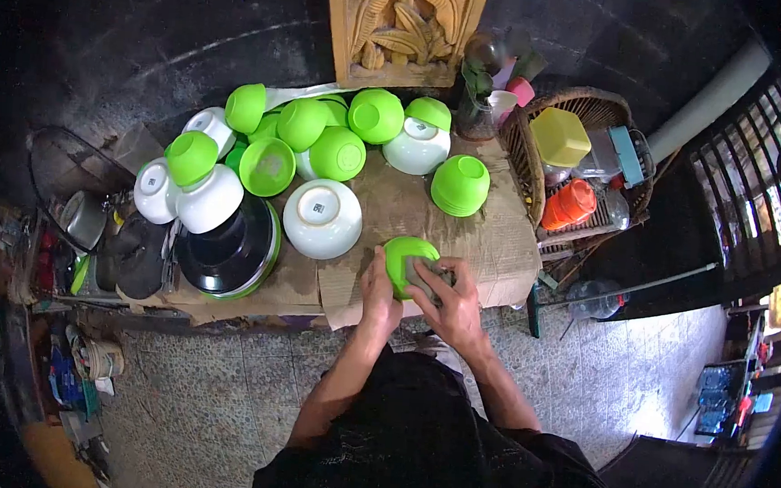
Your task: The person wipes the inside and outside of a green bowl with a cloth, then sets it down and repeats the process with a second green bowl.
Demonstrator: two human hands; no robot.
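At the counter's front edge, my left hand [379, 292] grips a small lime-green bowl [399, 255] by its side. My right hand [452, 303] is closed on a greyish cloth [425, 271] pressed against the bowl. Just beyond them, a stack of green bowls [460, 185] rests upside down on the cardboard [384, 203]. A large white bowl [322, 219] lies upturned to the left of my hands. Further back, several green bowls [302, 124] are heaped with white ones, and another white bowl [417, 147] carries a green bowl on top.
On the left is a black round lid or basin [227, 247] with a green rim. A wicker basket [526, 154] on the right holds a yellow container [560, 136] and orange cups [570, 204]. A carved wooden panel [407, 39] and a glass vase [477, 120] stand at the back.
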